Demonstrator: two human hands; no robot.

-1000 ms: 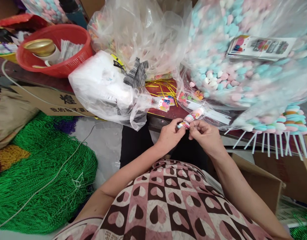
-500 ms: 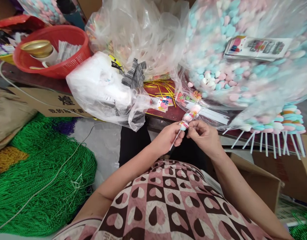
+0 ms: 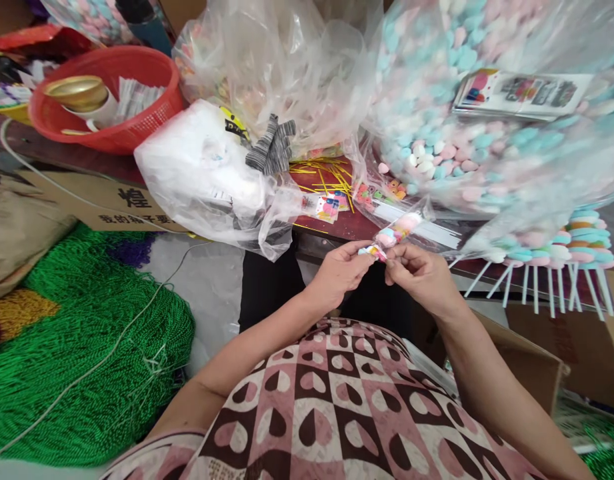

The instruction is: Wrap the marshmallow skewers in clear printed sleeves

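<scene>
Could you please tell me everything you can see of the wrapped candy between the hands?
The wrapped candy is a slim row of rounded pink, white and bluish pieces with some red and yellow, inside what looks like clear, shiny plastic. It slants up and rightward in the picture, near the front edge of the table. The left hand grips its near end; the right hand is there too, its exact grip unclear.

Basket at left on table, bag at far right beneath card stack
</scene>
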